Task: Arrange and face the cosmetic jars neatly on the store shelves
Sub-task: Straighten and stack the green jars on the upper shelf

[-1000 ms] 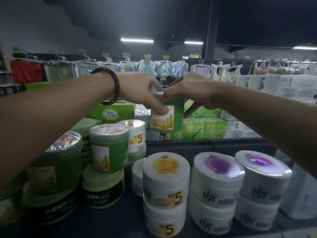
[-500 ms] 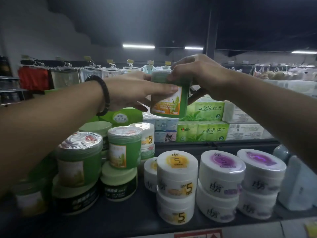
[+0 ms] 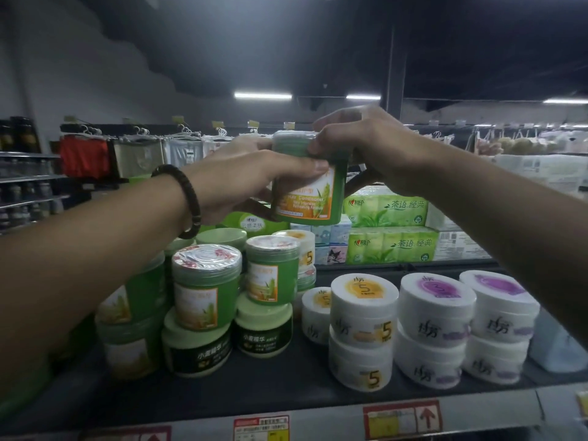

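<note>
Fingers of right hand curl on green jar lid; left hand pinches body, back fingers probably wrapped. Keep upright, label facing six o'clock.

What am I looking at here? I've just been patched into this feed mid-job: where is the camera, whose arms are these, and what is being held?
There is no machine here: both arms belong to a person, and the single camera sits on that person's head, looking forward and down, so you see what they see. The left hand, with a dark bracelet at its wrist, grips the side of a green hair conditioner jar, while the right hand grips its lid; the jar is held up above the shelf. On the shelf, stacked green jars stand at the left, white jars with orange labels in the middle and white jars with purple labels at the right. Green tissue packs lie behind them.
</note>
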`<state>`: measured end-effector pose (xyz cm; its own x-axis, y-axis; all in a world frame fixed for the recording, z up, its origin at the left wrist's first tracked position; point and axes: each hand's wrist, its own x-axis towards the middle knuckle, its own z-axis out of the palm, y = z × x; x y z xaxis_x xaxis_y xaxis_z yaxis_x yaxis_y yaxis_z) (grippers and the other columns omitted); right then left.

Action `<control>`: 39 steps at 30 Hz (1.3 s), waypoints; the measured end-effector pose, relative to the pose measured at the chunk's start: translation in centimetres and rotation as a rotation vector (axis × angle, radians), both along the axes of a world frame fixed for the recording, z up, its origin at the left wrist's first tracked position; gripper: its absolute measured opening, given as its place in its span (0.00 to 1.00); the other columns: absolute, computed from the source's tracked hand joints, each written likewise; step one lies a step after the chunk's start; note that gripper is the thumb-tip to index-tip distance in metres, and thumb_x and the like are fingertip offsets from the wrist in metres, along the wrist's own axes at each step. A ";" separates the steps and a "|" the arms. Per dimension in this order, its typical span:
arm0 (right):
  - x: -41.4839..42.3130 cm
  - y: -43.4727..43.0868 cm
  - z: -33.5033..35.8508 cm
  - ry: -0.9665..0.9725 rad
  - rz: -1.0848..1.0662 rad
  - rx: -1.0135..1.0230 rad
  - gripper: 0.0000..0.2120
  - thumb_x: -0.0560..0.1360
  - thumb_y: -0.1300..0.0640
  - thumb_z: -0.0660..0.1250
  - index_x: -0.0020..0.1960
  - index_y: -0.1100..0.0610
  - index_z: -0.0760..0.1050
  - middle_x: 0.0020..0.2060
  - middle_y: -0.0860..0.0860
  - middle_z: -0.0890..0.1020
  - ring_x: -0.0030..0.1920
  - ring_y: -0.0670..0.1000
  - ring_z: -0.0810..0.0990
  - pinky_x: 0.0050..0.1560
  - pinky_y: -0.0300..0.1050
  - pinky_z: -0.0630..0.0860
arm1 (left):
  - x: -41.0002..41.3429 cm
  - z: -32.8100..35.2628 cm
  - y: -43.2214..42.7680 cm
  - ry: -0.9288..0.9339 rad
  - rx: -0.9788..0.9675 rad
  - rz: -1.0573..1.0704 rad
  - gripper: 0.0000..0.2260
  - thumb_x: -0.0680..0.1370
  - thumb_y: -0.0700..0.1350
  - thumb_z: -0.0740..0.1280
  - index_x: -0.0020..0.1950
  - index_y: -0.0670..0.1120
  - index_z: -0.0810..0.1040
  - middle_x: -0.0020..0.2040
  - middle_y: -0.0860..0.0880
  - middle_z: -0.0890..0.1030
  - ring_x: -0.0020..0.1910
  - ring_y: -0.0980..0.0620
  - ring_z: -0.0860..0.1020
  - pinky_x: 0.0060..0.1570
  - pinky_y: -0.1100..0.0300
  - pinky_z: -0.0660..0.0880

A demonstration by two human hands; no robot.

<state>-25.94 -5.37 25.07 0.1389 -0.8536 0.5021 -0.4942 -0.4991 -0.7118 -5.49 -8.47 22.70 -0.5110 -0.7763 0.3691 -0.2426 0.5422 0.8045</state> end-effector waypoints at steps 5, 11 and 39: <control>1.7 0.9 -0.4 -0.031 0.032 0.022 0.09 0.78 0.54 0.75 0.57 0.52 0.81 0.45 0.48 0.87 0.41 0.46 0.88 0.36 0.43 0.82 | 1.5 -0.6 1.7 0.054 -0.013 0.036 0.20 0.70 0.55 0.78 0.60 0.51 0.85 0.53 0.52 0.89 0.52 0.49 0.87 0.48 0.53 0.83; 2.8 2.0 -0.8 -0.042 0.099 0.030 0.10 0.78 0.54 0.75 0.58 0.53 0.81 0.55 0.57 0.87 0.54 0.56 0.88 0.42 0.45 0.84 | 2.7 -1.1 4.0 0.122 -0.009 0.089 0.25 0.65 0.56 0.78 0.61 0.51 0.84 0.52 0.52 0.89 0.46 0.53 0.88 0.36 0.61 0.80; 16.0 5.3 -9.5 -0.156 0.273 0.002 0.17 0.71 0.57 0.84 0.56 0.55 0.84 0.45 0.45 0.91 0.47 0.44 0.90 0.50 0.39 0.85 | 15.3 -5.7 10.1 0.293 -0.035 0.350 0.33 0.62 0.54 0.81 0.66 0.46 0.81 0.54 0.51 0.89 0.52 0.53 0.88 0.45 0.61 0.82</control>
